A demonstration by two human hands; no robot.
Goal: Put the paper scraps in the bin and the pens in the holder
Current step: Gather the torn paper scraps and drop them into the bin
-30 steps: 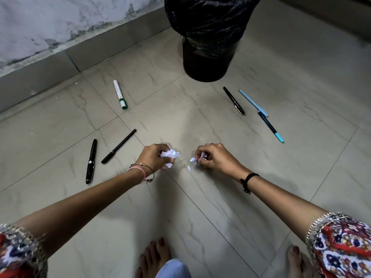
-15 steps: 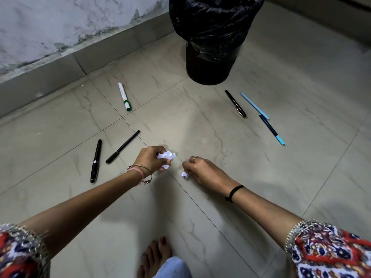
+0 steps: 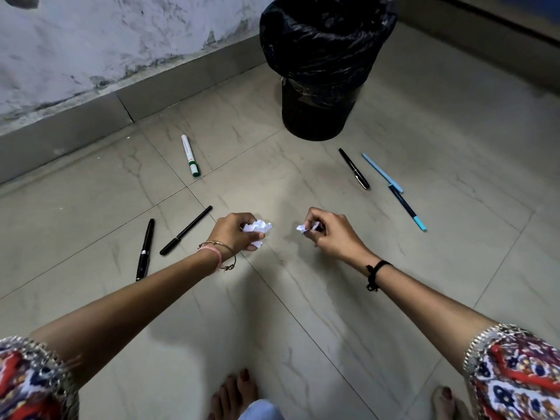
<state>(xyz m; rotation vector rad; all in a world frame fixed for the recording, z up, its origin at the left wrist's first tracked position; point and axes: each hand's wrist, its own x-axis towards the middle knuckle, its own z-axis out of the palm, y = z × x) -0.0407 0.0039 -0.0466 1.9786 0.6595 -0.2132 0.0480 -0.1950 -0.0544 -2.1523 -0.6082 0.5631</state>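
Paper scraps are in both hands, held low over the middle of the tiled floor [image 3: 303, 298]: the left hand [image 3: 235, 233] has its fingers curled round a crumpled white wad [image 3: 257, 228], and the right hand [image 3: 328, 231] pinches a smaller white scrap [image 3: 302, 228] between thumb and fingertips. No loose paper shows on the tiles, so the gathering step looks about finished. The black bin [image 3: 321, 74], lined with a black bag, stands toward the far edge of the floor near the skirting. Next, both hands need to carry forward over its rim and let go, with the small scrap dropped well inside. Six pens lie untouched: a green-capped white marker [image 3: 190, 156], two black pens [image 3: 145, 250] [image 3: 186, 230] to the left, and a black pen [image 3: 354, 168], a light blue pen [image 3: 382, 173] and a dark pen with a blue cap [image 3: 407, 207] to the right. No holder is in view.
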